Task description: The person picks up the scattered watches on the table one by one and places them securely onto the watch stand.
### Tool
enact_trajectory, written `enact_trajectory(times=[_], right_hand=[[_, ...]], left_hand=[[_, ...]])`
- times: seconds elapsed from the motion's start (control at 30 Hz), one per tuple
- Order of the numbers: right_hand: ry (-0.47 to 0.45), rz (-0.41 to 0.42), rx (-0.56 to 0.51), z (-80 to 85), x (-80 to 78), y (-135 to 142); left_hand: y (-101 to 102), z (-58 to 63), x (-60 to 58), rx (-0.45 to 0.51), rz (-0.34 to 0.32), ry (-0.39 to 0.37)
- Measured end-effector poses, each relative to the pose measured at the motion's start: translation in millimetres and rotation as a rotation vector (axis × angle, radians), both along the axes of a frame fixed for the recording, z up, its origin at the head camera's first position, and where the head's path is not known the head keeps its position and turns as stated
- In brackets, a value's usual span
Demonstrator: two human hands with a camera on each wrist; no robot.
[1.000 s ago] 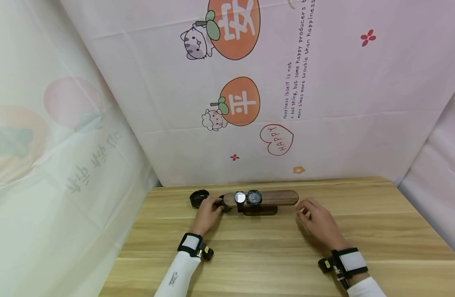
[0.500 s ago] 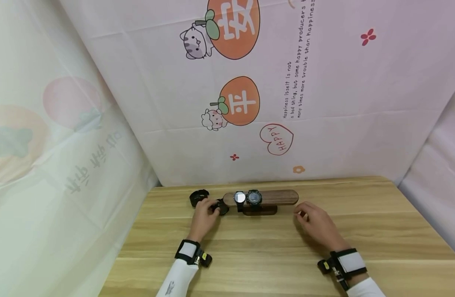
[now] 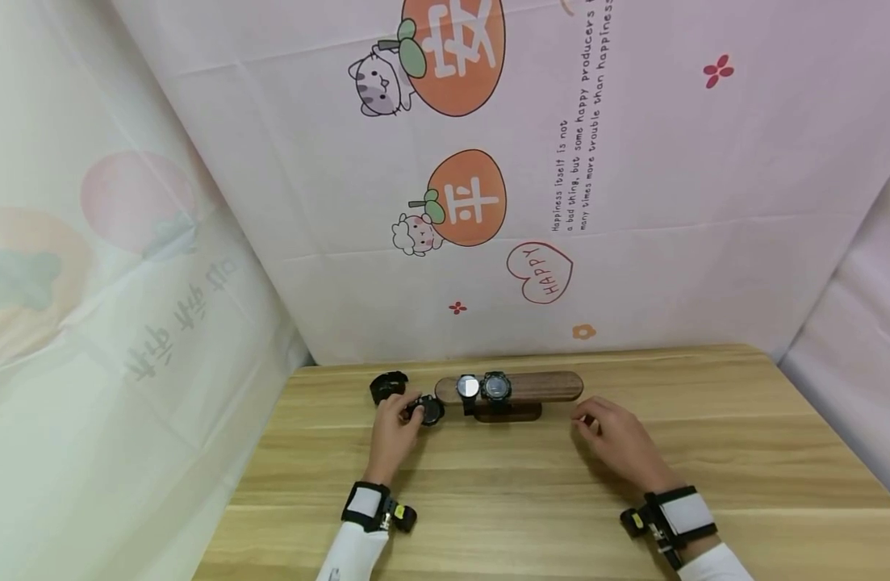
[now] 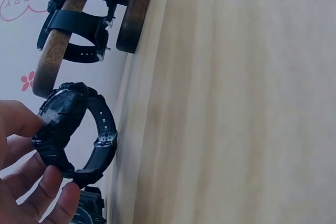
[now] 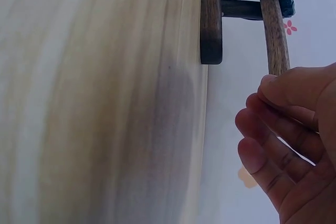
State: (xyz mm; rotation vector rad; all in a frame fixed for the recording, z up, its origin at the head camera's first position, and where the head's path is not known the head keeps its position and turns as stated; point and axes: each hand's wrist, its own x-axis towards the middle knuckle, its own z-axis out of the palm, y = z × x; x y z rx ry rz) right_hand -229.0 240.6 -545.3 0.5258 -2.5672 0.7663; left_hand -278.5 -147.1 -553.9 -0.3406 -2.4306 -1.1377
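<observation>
My left hand (image 3: 394, 436) pinches a black wristwatch (image 3: 428, 410) between thumb and fingers, just off the left end of a wooden watch stand (image 3: 542, 386). In the left wrist view the held watch (image 4: 65, 114) has its strap closed in a loop, apart from the bar's end. Two dark watches, one with a bright face (image 3: 469, 386) and one chunky (image 3: 497, 387), sit round the bar. My right hand (image 3: 622, 444), fingers loosely curled, is close to the bar's right end and holds nothing that shows. In the right wrist view its thumb (image 5: 294, 85) overlaps the bar's end.
Another black watch (image 3: 388, 387) lies on the wooden table (image 3: 503, 516), behind my left hand. The stand's dark base (image 3: 508, 413) rests near the table's back edge. A printed white cloth (image 3: 343, 202) hangs behind and at both sides.
My left hand has moved left and nearer to me with the watch, away from the bar's left end. The right hand has shifted slightly left; the watches on the bar stay put.
</observation>
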Motion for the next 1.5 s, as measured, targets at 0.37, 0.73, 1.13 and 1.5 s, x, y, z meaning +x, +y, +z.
enact_trajectory(times=[0.37,0.73,1.13,1.5], right_hand=[[0.004,-0.003,0.021,3.1,2.0,-1.6],[0.04,0.023,0.032,9.2,4.9,-8.3],[0.005,0.05,0.056,12.0,10.3,-25.6],[0.024,0.131,-0.036,22.0,15.2,-44.4]], left_hand=[[3.1,2.2,15.2,0.113,0.012,-0.035],[13.7,3.1,25.3,0.158,-0.028,-0.031],[37.0,0.7,33.4,0.162,-0.117,-0.04],[56.8,8.9,39.4,0.136,-0.198,-0.03]])
